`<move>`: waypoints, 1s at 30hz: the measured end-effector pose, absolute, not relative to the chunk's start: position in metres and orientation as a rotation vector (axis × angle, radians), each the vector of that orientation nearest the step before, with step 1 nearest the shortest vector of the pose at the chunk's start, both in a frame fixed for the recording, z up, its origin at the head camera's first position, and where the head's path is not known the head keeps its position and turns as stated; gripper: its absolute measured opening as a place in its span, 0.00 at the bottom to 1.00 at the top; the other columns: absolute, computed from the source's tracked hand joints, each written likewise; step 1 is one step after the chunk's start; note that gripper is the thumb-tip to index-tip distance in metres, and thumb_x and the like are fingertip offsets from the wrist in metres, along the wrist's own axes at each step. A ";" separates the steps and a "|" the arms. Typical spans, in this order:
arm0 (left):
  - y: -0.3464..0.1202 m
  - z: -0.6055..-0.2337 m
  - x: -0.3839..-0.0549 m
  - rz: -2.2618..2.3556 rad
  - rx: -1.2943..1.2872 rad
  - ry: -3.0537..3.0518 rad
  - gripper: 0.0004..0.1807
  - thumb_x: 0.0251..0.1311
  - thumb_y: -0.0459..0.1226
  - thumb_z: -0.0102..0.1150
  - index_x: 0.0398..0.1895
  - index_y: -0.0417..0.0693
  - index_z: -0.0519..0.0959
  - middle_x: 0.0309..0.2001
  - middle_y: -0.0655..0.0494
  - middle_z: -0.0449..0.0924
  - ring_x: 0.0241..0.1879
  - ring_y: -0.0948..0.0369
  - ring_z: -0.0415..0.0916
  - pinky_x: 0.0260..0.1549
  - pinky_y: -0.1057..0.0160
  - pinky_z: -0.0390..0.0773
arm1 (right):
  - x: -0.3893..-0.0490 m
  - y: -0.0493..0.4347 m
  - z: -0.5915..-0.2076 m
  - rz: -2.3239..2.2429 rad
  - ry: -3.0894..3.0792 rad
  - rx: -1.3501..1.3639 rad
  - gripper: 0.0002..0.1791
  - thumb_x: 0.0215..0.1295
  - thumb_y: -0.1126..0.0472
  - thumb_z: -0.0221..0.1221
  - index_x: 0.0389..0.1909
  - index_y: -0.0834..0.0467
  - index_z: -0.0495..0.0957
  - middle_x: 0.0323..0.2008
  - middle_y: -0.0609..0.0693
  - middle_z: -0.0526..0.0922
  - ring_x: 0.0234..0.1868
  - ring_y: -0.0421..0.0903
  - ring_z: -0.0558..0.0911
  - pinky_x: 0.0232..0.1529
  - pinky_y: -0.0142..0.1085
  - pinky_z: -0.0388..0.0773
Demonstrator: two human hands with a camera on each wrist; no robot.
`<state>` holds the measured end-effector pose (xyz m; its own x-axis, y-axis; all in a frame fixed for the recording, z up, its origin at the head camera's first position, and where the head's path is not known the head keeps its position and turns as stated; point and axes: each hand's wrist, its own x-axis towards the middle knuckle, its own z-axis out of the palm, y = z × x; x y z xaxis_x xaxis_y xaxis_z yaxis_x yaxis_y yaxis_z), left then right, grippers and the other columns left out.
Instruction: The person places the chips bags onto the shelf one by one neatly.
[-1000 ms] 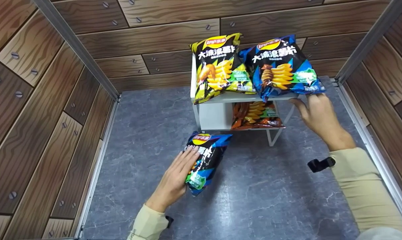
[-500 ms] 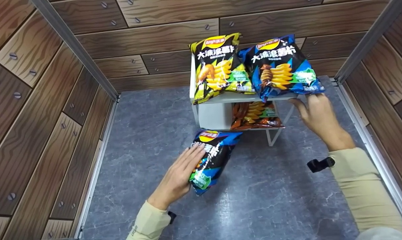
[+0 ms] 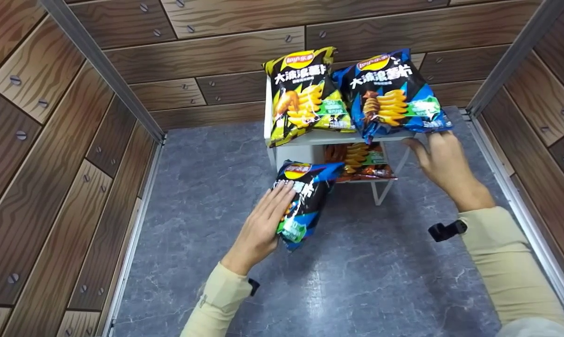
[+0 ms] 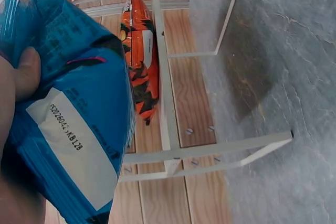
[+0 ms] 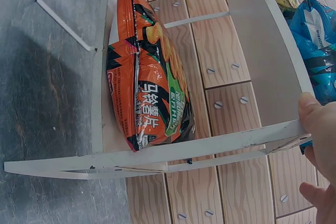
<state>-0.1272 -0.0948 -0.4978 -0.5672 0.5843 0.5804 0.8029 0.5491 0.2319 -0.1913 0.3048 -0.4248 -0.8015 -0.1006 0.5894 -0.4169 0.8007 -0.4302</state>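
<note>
My left hand (image 3: 263,222) holds a blue-and-black bag of potato chips (image 3: 312,201), fingers over its printed front. In the left wrist view the thumb lies against the bag's blue back (image 4: 79,87). The bag is tilted, just in front of the lower tier of a small white two-tier shelf (image 3: 319,139). My right hand (image 3: 445,164) grips the shelf's top board at its right front corner; the right wrist view shows its thumb on the board's edge (image 5: 278,131). An orange chip bag (image 5: 149,87) lies on the right of the lower tier, partly hidden in the head view.
On the top tier a yellow-and-black chip bag (image 3: 307,96) lies left of another blue-and-black one (image 3: 389,98). The shelf stands on a grey marbled floor (image 3: 207,187) on thin white legs (image 3: 380,194). Wood-patterned walls (image 3: 207,51) rise behind and on both sides.
My left hand has carried the blue chip bag forward and slightly right, up to the lower tier's left front, where it now covers part of the opening. My right hand stays at the shelf corner.
</note>
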 end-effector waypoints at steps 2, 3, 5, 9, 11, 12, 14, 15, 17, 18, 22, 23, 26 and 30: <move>-0.091 -0.500 -0.132 -0.669 -1.099 -2.347 0.49 0.45 0.12 0.40 0.77 0.42 0.55 0.77 0.47 0.56 0.76 0.49 0.55 0.73 0.47 0.61 | -0.191 0.305 -0.425 0.753 -2.426 0.391 0.22 0.63 0.67 0.64 0.55 0.74 0.75 0.50 0.74 0.80 0.52 0.73 0.77 0.52 0.64 0.73; -0.089 -0.501 -0.135 -0.669 -1.087 -2.348 0.49 0.44 0.12 0.39 0.77 0.42 0.55 0.77 0.46 0.56 0.76 0.48 0.55 0.73 0.47 0.60 | -0.192 0.304 -0.426 0.754 -2.426 0.393 0.22 0.63 0.67 0.64 0.54 0.74 0.75 0.50 0.74 0.80 0.51 0.73 0.77 0.52 0.64 0.73; -0.085 -0.504 -0.140 -0.674 -1.062 -2.344 0.50 0.42 0.11 0.38 0.77 0.41 0.55 0.77 0.46 0.56 0.76 0.48 0.55 0.74 0.47 0.59 | -0.192 0.304 -0.426 0.752 -2.425 0.394 0.22 0.62 0.67 0.65 0.55 0.74 0.75 0.49 0.74 0.80 0.51 0.73 0.77 0.52 0.64 0.73; -0.077 -0.509 -0.151 -0.669 -1.010 -2.356 0.51 0.42 0.11 0.37 0.78 0.41 0.54 0.77 0.45 0.55 0.77 0.48 0.53 0.76 0.50 0.54 | -0.193 0.305 -0.426 0.749 -2.416 0.400 0.21 0.62 0.67 0.65 0.54 0.73 0.75 0.49 0.74 0.81 0.50 0.73 0.77 0.53 0.64 0.73; -0.073 -0.512 -0.156 -0.664 -0.986 -2.360 0.51 0.43 0.11 0.38 0.78 0.41 0.53 0.77 0.45 0.55 0.77 0.48 0.53 0.77 0.51 0.53 | -0.193 0.305 -0.426 0.748 -2.412 0.406 0.21 0.62 0.67 0.65 0.53 0.73 0.76 0.48 0.74 0.81 0.50 0.73 0.78 0.53 0.64 0.73; -0.071 -0.514 -0.159 -0.656 -0.975 -2.362 0.50 0.44 0.11 0.38 0.78 0.41 0.53 0.77 0.45 0.55 0.77 0.48 0.53 0.77 0.51 0.53 | -0.193 0.304 -0.426 0.750 -2.412 0.410 0.21 0.62 0.67 0.65 0.53 0.74 0.76 0.48 0.74 0.81 0.50 0.73 0.78 0.53 0.63 0.73; -0.067 -0.517 -0.164 -0.644 -0.955 -2.358 0.48 0.46 0.12 0.39 0.77 0.41 0.53 0.77 0.45 0.55 0.77 0.48 0.53 0.76 0.50 0.54 | -0.193 0.304 -0.426 0.754 -2.412 0.413 0.20 0.62 0.67 0.65 0.53 0.74 0.76 0.48 0.74 0.81 0.50 0.72 0.78 0.54 0.63 0.72; -0.065 -0.518 -0.167 -0.640 -0.949 -2.348 0.47 0.47 0.12 0.39 0.77 0.40 0.54 0.77 0.44 0.56 0.76 0.47 0.54 0.76 0.49 0.56 | -0.193 0.304 -0.426 0.756 -2.415 0.413 0.21 0.63 0.67 0.64 0.53 0.73 0.75 0.49 0.73 0.81 0.51 0.72 0.78 0.55 0.63 0.72; -0.060 -0.519 -0.173 -0.630 -0.938 -2.341 0.45 0.49 0.13 0.39 0.77 0.39 0.55 0.77 0.43 0.56 0.76 0.47 0.54 0.75 0.49 0.58 | -0.192 0.304 -0.426 0.761 -2.419 0.407 0.21 0.63 0.67 0.64 0.54 0.73 0.75 0.50 0.73 0.81 0.51 0.71 0.78 0.56 0.63 0.72; -0.058 -0.520 -0.175 -0.622 -0.934 -2.344 0.45 0.50 0.13 0.39 0.77 0.39 0.55 0.76 0.43 0.56 0.76 0.46 0.54 0.75 0.48 0.58 | -0.192 0.305 -0.426 0.763 -2.422 0.403 0.21 0.63 0.67 0.64 0.54 0.73 0.75 0.50 0.72 0.81 0.52 0.71 0.78 0.56 0.63 0.72; -0.049 -0.519 -0.184 -0.574 -0.917 -2.363 0.44 0.51 0.14 0.40 0.77 0.39 0.54 0.77 0.44 0.56 0.76 0.47 0.54 0.75 0.50 0.58 | -0.191 0.305 -0.426 0.761 -2.426 0.394 0.21 0.63 0.67 0.64 0.54 0.73 0.75 0.50 0.73 0.81 0.51 0.72 0.78 0.55 0.63 0.72; -0.047 -0.518 -0.186 -0.558 -0.910 -2.368 0.44 0.51 0.14 0.40 0.77 0.39 0.54 0.77 0.43 0.56 0.76 0.47 0.54 0.75 0.50 0.58 | -0.191 0.305 -0.426 0.761 -2.427 0.394 0.21 0.63 0.67 0.64 0.55 0.73 0.75 0.50 0.73 0.81 0.51 0.72 0.78 0.55 0.63 0.72; -0.041 -0.518 -0.192 -0.505 -0.875 -2.375 0.42 0.53 0.15 0.42 0.76 0.38 0.56 0.76 0.43 0.57 0.76 0.47 0.55 0.74 0.50 0.60 | -0.191 0.305 -0.426 0.755 -2.423 0.398 0.21 0.63 0.67 0.65 0.54 0.73 0.75 0.49 0.73 0.81 0.50 0.72 0.78 0.54 0.63 0.73; -0.032 -0.517 -0.200 -0.429 -0.814 -2.381 0.42 0.53 0.15 0.44 0.76 0.39 0.56 0.76 0.43 0.59 0.76 0.47 0.55 0.74 0.50 0.61 | -0.191 0.305 -0.425 0.748 -2.417 0.388 0.20 0.62 0.67 0.65 0.52 0.73 0.76 0.48 0.74 0.81 0.49 0.73 0.77 0.52 0.64 0.73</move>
